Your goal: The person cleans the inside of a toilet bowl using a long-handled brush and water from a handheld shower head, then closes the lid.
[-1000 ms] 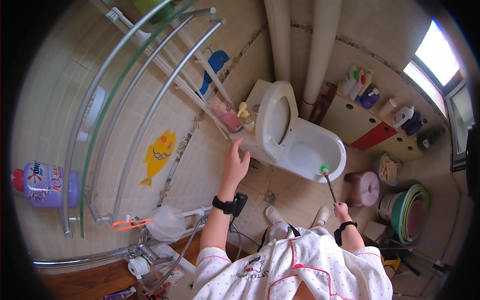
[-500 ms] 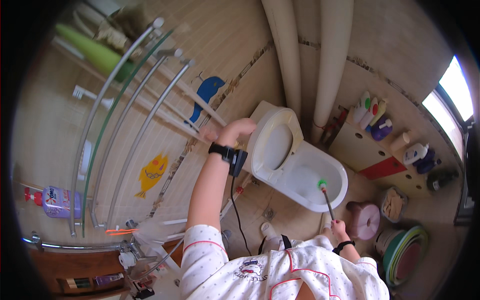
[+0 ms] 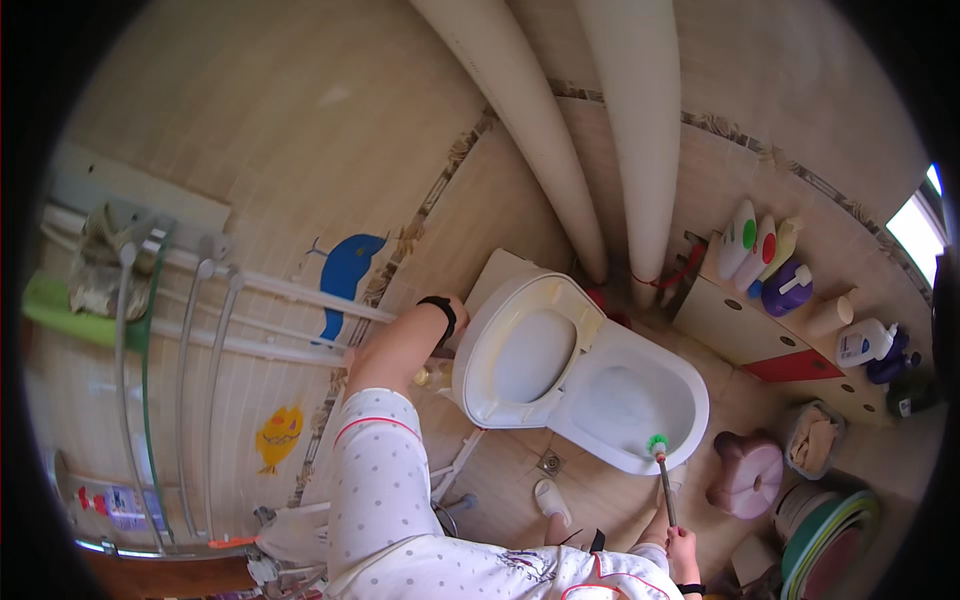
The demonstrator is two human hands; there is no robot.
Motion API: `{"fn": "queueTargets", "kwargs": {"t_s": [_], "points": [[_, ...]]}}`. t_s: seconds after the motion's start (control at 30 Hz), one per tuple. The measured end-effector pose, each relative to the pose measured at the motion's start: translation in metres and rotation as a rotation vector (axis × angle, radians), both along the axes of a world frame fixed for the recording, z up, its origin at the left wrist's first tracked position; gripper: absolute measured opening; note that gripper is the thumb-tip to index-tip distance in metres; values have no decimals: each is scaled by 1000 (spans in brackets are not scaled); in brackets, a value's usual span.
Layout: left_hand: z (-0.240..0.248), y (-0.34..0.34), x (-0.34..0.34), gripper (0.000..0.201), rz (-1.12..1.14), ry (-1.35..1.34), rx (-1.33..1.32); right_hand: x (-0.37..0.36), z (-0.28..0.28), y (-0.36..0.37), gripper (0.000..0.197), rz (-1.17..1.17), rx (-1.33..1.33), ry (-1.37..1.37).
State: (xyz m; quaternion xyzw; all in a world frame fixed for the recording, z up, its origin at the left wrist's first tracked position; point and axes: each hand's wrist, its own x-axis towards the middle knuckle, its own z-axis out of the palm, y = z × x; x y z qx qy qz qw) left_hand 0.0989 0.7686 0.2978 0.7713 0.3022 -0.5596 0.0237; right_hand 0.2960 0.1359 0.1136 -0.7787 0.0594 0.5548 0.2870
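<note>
My right hand, low in the picture, is closed around the handle of a toilet brush. The brush's green bristle head is at the near right rim of the white toilet bowl. Behind the bowl, the toilet seat and lid stand raised. My left arm reaches forward on the left, with a black band at the wrist. Little of my left hand shows beside the raised lid and the cistern; its fingers are hidden.
Bottles line a cabinet top on the right. A pink stool, a bin and stacked basins stand on the floor there. White rails run along the left wall, and two pipes rise behind the toilet.
The whole view has shifted. The brush head has gone from inside the bowl to its near rim. My left hand, earlier visible by the cistern, is now mostly hidden.
</note>
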Motion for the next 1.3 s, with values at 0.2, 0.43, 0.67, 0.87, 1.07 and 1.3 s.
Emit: {"fn": "queueTargets", "kwargs": {"t_s": [0.2, 0.43, 0.67, 0.87, 1.07, 1.3], "points": [[-31, 9, -1, 36, -64, -60, -125, 3, 16, 22, 15, -114, 13, 87], [-48, 23, -29, 45, -111, -47, -314, 13, 30, 38, 15, -262, 49, 206], [-59, 23, -32, 49, -7, -12, -285, 13, 27, 44, 17, -261, 62, 142], [-39, 21, -20, 48, 23, 10, -178, 13, 40, 38, 17, -230, 64, 134], [20, -15, 55, 40, 133, -79, -186, 20, 56, 9, 15, -237, 74, 81], [113, 40, -31, 28, 411, -326, -64, 45, 30, 17, 23, 273, 131, -210]]}}
